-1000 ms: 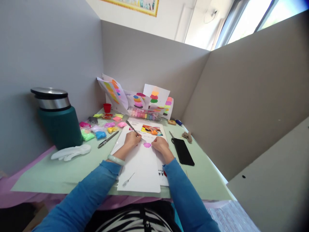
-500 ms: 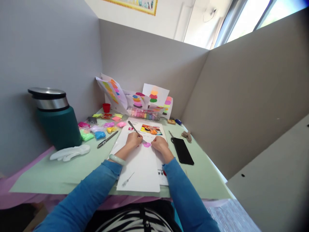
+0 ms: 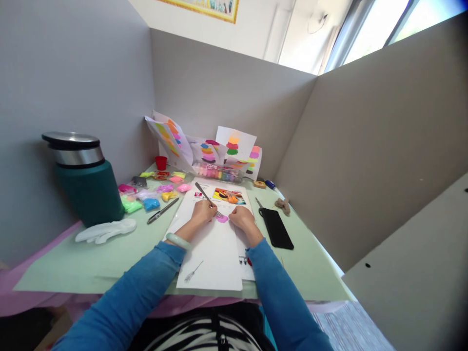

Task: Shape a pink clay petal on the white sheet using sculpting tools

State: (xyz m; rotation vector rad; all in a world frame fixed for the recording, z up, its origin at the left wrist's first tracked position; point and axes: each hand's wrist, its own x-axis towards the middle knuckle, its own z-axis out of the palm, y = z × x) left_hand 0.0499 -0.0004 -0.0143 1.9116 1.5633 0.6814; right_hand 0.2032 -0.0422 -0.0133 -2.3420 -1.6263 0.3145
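Note:
My left hand [image 3: 203,212] is closed around a slim metal fork [image 3: 204,191], its handle slanting up to the left. The tined end points down to the right and meets a flat pink clay piece [image 3: 222,219] on the white paper [image 3: 210,253]. My right hand [image 3: 241,217] rests just right of the clay, fingers curled in at its edge. Whatever those fingers may pinch is too small to make out. Behind the hands, an orange lump [image 3: 232,197] lies on a printed colour picture [image 3: 219,195].
Bags of coloured clay [image 3: 150,204], a pen [image 3: 163,211], a white glove [image 3: 106,231] and a teal flask [image 3: 89,190] stand or lie left. On the right are a black phone [image 3: 278,228] and a brown lump [image 3: 282,206]. Colour-swatch papers [image 3: 236,141] lean at the back partition.
The fork and my left hand have shifted very slightly, with the tined end still at the pink clay. My right hand stays in place.

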